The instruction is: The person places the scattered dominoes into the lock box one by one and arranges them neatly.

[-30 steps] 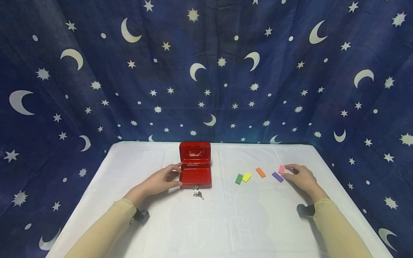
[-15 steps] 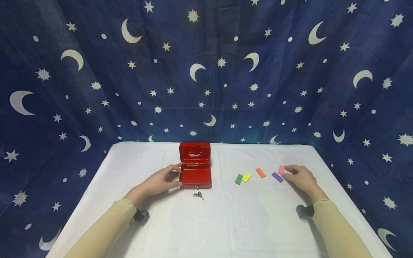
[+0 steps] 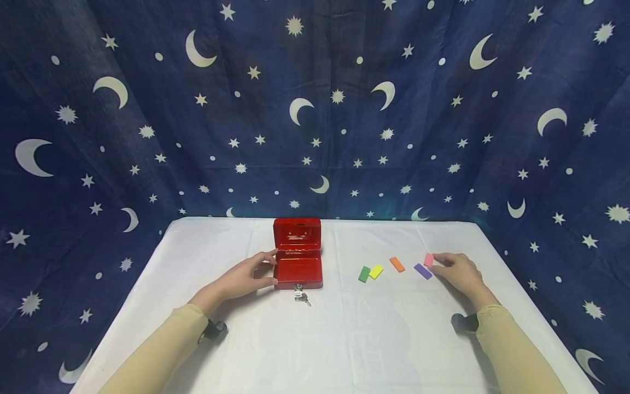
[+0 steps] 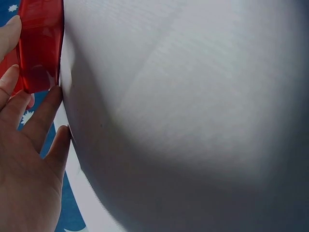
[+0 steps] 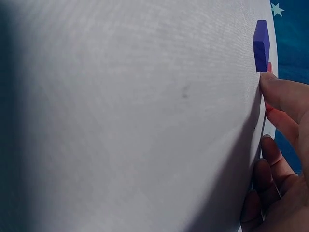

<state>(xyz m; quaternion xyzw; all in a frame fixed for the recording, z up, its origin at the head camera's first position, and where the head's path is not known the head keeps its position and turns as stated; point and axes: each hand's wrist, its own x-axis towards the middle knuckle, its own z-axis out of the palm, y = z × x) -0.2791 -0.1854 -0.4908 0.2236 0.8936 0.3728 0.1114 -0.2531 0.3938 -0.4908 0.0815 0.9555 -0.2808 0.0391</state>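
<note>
A red cash box (image 3: 297, 268) stands with its lid (image 3: 297, 234) raised and its inside facing up. My left hand (image 3: 241, 278) holds it at the left side, thumb by the front corner and index finger by the hinge. In the left wrist view, fingertips lie against the end of the box (image 4: 41, 48). At the right, my right hand (image 3: 460, 272) pinches a small pink block (image 3: 429, 259) by its right edge, between thumb and index finger. A purple block (image 5: 261, 46) lies close to the thumb, partly covering the pink one in the right wrist view.
Orange (image 3: 397, 264), yellow (image 3: 376, 272) and green (image 3: 364, 274) blocks lie between box and right hand. Keys (image 3: 305, 298) hang from the lock (image 3: 298, 290) at the box's front. A white cloth covers the table (image 3: 344, 350); a dark blue star-patterned curtain (image 3: 339, 148) stands behind.
</note>
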